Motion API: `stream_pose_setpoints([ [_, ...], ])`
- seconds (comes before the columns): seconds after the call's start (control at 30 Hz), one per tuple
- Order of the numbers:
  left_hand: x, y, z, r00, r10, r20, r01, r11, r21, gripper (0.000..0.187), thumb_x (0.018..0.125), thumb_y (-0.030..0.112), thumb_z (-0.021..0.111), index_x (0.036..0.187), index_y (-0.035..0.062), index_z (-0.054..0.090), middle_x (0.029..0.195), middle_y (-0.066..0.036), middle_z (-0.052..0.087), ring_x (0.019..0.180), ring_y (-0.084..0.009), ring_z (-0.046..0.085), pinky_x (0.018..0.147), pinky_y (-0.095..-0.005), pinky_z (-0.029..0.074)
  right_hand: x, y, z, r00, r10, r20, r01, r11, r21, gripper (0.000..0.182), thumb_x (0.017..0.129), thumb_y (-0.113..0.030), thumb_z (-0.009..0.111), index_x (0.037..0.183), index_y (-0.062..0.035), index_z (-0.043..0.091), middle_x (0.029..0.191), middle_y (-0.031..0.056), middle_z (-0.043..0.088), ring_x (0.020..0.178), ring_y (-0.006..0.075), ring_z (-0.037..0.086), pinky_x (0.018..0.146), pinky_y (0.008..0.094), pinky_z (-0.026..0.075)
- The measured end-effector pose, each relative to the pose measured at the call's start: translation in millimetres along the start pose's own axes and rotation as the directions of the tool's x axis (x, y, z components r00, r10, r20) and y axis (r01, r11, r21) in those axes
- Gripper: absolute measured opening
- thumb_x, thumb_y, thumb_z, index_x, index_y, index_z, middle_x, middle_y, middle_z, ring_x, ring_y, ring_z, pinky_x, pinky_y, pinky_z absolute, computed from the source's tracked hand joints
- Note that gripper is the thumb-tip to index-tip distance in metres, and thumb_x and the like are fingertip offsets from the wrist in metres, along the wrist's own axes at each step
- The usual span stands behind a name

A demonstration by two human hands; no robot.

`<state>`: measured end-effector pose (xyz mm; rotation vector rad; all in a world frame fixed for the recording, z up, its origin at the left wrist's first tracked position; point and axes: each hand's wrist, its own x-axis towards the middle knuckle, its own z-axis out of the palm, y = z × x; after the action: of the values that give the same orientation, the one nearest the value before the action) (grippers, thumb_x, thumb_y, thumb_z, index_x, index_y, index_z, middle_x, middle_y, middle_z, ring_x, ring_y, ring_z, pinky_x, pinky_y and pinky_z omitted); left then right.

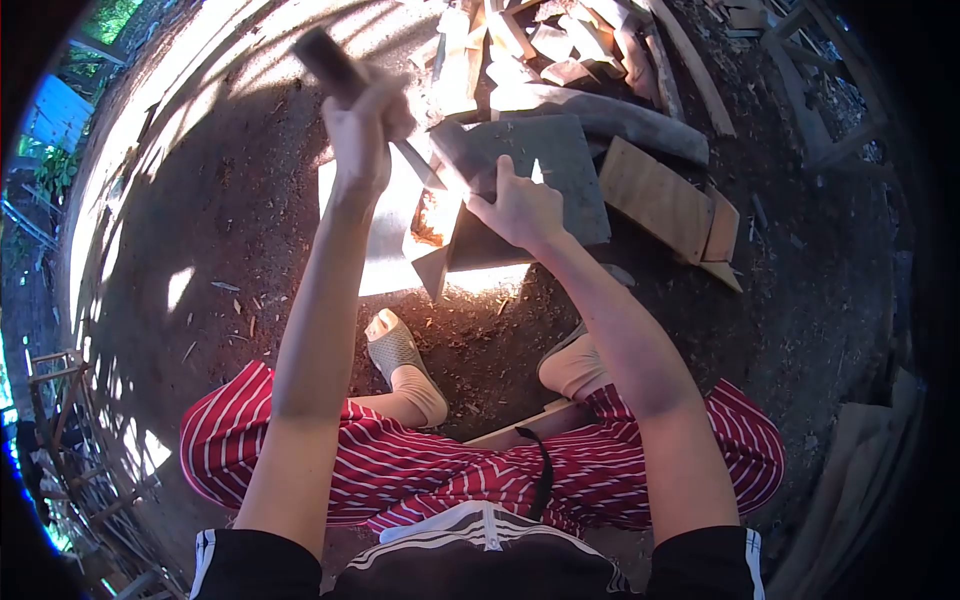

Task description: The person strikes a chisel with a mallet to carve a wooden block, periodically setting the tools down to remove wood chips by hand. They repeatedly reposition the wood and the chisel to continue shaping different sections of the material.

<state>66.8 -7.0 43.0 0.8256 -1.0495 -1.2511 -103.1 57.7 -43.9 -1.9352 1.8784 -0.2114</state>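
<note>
My left hand [362, 130] is closed around a tool with a thick dark handle [332, 68], raised at the upper left. A narrow grey shaft or blade runs from the fist down to the right; blur hides its exact kind. My right hand [522, 208] grips a piece of wood [462, 158], thumb and index finger against its side. That piece stands tilted over a dark flat slab [570, 165]. Just left of the right hand, a brightly lit wooden piece [432, 225] ends in a pointed lower tip. Strong sunlight washes out part of it.
Split wood [560, 45] is heaped beyond the slab, with a long curved log [620, 125] in front. Wooden boards [660, 200] lie to the right. My sandalled feet [400, 355] rest near the work on chip-strewn earth. A stick rack [65, 385] stands at left.
</note>
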Motion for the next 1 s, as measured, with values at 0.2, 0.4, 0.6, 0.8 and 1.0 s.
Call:
stream_pose_setpoints([
  [0.2, -5.9, 0.8, 4.4, 0.966, 0.06, -0.25, -0.08, 0.994, -0.072, 0.02, 0.081, -0.001, 0.058, 0.071, 0.0087, 0.044, 0.052, 0.002, 0.036, 0.041, -0.0085, 0.032, 0.041, -0.0266, 0.026, 0.7, 1.7, -0.8, 1.0, -0.011, 0.013, 0.011, 1.0, -0.002, 0.06, 0.081, -0.048, 0.056, 0.114, 0.0004, 0.044, 0.08, 0.0193, 0.067, 0.076, 0.0349, 0.068, 0.068, 0.0452, 0.053],
  [0.4, -9.2, -16.6, 12.4, 0.974, 0.056, -0.218, -0.063, 0.998, -0.025, 0.017, 0.079, -0.003, 0.06, 0.074, 0.0065, 0.046, 0.052, 0.002, 0.038, 0.041, -0.0059, 0.03, 0.039, -0.0255, 0.023, 1.3, -0.9, 1.1, 0.999, -0.022, 0.028, 0.023, 1.0, -0.02, 0.061, 0.081, -0.049, 0.057, 0.114, 0.0013, 0.044, 0.081, 0.0202, 0.067, 0.077, 0.0343, 0.068, 0.069, 0.0446, 0.053],
  [0.6, -11.4, -29.6, 13.6, 0.983, 0.032, -0.178, -0.016, 0.996, 0.091, 0.014, 0.076, -0.002, 0.065, 0.078, 0.0045, 0.053, 0.055, 0.0, 0.046, 0.042, -0.0066, 0.039, 0.039, -0.0239, 0.027, 1.8, 0.7, 2.9, 0.999, -0.026, -0.024, 0.026, 1.0, -0.004, 0.063, 0.079, -0.051, 0.059, 0.113, 0.0001, 0.044, 0.076, 0.0186, 0.067, 0.072, 0.0364, 0.068, 0.067, 0.0479, 0.053],
  [0.8, -13.2, -33.7, 15.6, 0.988, 0.065, -0.14, -0.047, 0.99, 0.133, 0.015, 0.076, -0.001, 0.067, 0.073, 0.0046, 0.053, 0.055, 0.0, 0.047, 0.042, -0.0071, 0.039, 0.04, -0.0236, 0.028, 1.5, 1.2, 5.2, 0.999, -0.024, -0.029, 0.024, 1.0, 0.001, 0.063, 0.079, -0.051, 0.059, 0.113, 0.0002, 0.045, 0.075, 0.0191, 0.067, 0.072, 0.0363, 0.068, 0.066, 0.0473, 0.053],
  [1.0, -14.6, -33.7, 17.8, 0.991, 0.044, -0.124, -0.032, 0.995, 0.1, 0.013, 0.075, -0.001, 0.065, 0.072, 0.0046, 0.053, 0.055, -0.001, 0.048, 0.043, -0.0072, 0.04, 0.04, -0.0233, 0.029, 1.1, -0.4, 1.0, 0.999, -0.038, -0.027, 0.037, 0.999, -0.031, 0.056, 0.082, -0.049, 0.058, 0.107, -0.0004, 0.046, 0.075, 0.0184, 0.067, 0.072, 0.0346, 0.068, 0.065, 0.0461, 0.053],
])
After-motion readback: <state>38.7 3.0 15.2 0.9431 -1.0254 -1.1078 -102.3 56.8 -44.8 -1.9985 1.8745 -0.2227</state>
